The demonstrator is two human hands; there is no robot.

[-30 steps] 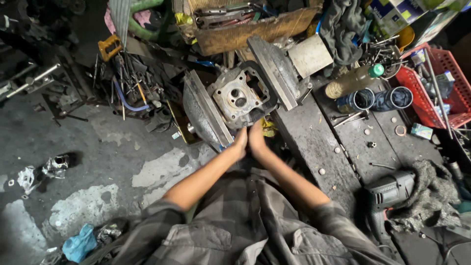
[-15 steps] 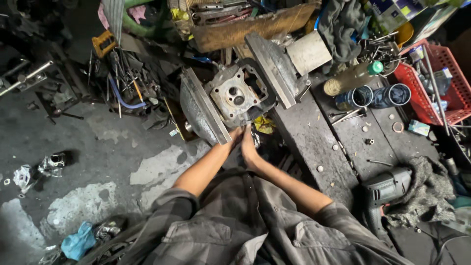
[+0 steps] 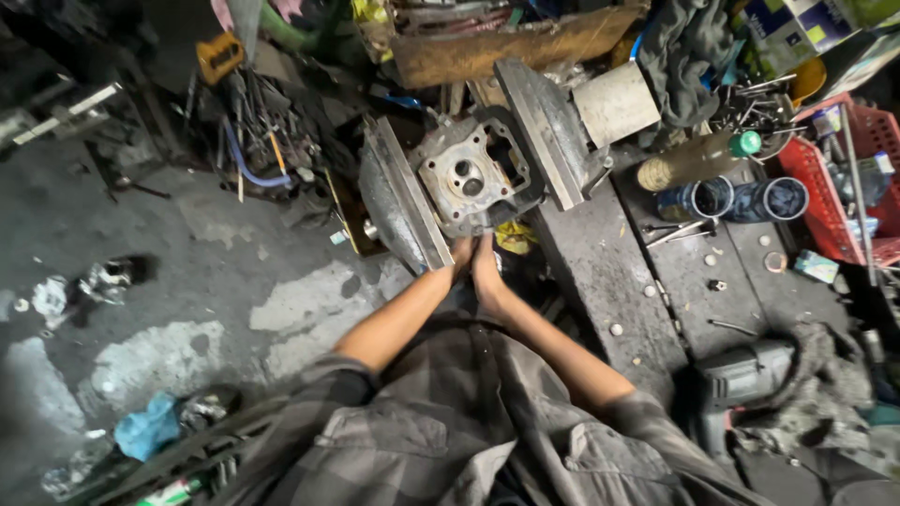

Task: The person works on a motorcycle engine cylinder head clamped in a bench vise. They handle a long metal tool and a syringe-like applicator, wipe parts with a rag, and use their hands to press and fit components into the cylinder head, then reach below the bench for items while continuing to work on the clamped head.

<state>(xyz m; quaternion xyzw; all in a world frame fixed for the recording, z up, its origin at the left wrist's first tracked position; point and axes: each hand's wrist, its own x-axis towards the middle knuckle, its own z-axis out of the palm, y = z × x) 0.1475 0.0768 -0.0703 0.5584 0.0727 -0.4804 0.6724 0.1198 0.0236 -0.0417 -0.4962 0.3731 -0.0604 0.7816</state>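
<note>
Now both hands at the vise, under the cylinder head

Since a second ago the hands have slid slightly lower beneath the cylinder head (image 3: 469, 178), which sits clamped between big vise jaws. Left hand (image 3: 461, 255) and right hand (image 3: 487, 272) press together at its lower edge; grip can't tell, fingers hidden. Cordless drill (image 3: 741, 379) lies on the bench (image 3: 600, 272) at right.
</note>
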